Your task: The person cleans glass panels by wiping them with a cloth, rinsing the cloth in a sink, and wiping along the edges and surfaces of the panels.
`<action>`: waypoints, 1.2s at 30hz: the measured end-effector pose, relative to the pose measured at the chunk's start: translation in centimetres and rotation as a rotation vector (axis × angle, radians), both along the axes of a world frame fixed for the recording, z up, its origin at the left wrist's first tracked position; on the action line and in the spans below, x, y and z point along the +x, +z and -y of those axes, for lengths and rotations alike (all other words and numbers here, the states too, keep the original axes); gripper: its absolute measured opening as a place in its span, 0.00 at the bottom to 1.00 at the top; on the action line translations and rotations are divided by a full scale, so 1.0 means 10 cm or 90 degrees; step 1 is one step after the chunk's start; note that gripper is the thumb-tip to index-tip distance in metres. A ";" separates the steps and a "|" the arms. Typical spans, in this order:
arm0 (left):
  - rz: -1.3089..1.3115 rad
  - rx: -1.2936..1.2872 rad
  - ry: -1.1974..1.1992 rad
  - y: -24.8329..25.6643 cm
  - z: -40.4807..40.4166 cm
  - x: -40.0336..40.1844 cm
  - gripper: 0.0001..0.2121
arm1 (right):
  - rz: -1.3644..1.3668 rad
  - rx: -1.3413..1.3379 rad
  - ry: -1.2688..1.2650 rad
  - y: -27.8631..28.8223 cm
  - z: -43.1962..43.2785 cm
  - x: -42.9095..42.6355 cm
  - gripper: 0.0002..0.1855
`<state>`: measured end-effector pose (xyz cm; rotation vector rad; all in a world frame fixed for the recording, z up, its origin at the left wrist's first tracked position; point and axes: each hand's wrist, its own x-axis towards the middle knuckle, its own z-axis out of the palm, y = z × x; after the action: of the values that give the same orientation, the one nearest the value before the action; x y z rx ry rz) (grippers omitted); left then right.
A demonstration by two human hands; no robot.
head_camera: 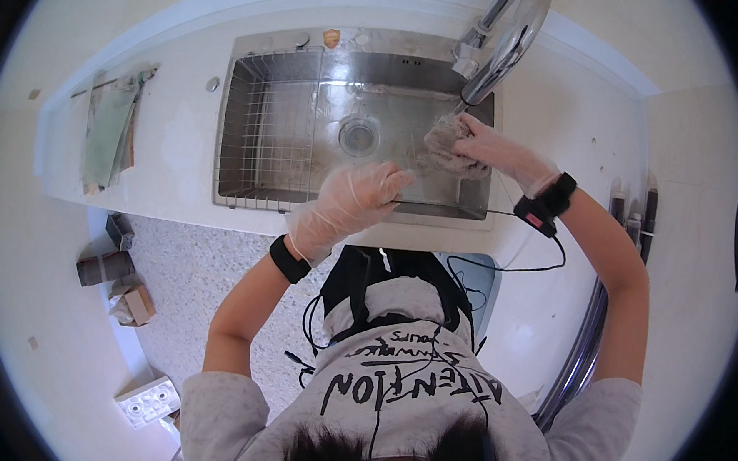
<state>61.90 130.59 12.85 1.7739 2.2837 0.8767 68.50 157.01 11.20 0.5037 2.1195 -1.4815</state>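
Note:
My right hand (483, 146), in a clear plastic glove, grips a wet greyish cloth (449, 148) at the right side of the stainless steel sink (402, 201). Just above the cloth is the spout of a chrome faucet (509, 56). Over the sink's front edge is my left hand (365, 189), gloved too, its fingers curled; whether it holds the thin dark line beside it cannot be told. A wire rack (268, 125) covers the sink's left part, and the round drain (359, 137) shows near the middle.
Glass-like sheets (108, 132) lie on the counter (173, 151) at the left. A black cable (517, 269) hangs from the device on my right wrist. Boxes (133, 306) and a white panel with round fittings (147, 402) stand on the floor at left.

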 end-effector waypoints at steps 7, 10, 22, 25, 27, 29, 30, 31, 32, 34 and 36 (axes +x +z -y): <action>0.023 0.189 0.079 -0.02 -0.14 -0.05 0.26 | -0.140 0.249 0.156 0.71 0.81 0.11 0.26; 0.057 0.160 0.086 0.00 -0.16 -0.07 0.26 | -0.226 0.281 0.143 0.69 0.65 0.22 0.25; -0.062 0.034 0.057 -0.06 -0.32 -0.07 0.09 | -0.275 0.305 0.099 0.70 0.69 0.14 0.26; -0.044 0.074 0.061 -0.10 -0.32 -0.11 0.09 | -0.184 0.378 0.093 0.88 0.51 0.23 0.25; -0.031 0.083 0.060 -0.12 -0.31 -0.11 0.08 | -0.085 0.397 0.071 0.93 0.20 0.42 0.23; -0.025 0.072 0.042 -0.10 -0.30 -0.11 0.08 | 0.034 0.398 0.032 0.98 -0.06 0.55 0.22; -0.029 0.067 0.039 -0.10 -0.30 -0.12 0.08 | 0.055 0.423 0.057 0.98 -0.05 0.52 0.22; -0.034 0.062 0.037 -0.10 -0.30 -0.12 0.08 | 0.076 0.448 0.082 0.98 -0.02 0.46 0.22; -0.039 0.056 0.034 -0.10 -0.30 -0.12 0.08 | 0.098 0.472 0.107 0.98 0.03 0.40 0.22; -0.030 0.094 0.029 -0.10 -0.30 -0.12 0.08 | -0.073 0.408 0.120 0.83 0.25 0.26 0.22; -0.026 0.101 0.020 -0.10 -0.32 -0.13 0.08 | -0.188 0.343 0.144 0.69 0.35 0.18 0.21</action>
<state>60.62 133.75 11.87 1.8394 2.3325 1.0646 70.30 153.50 18.11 0.2206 2.7169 -0.8917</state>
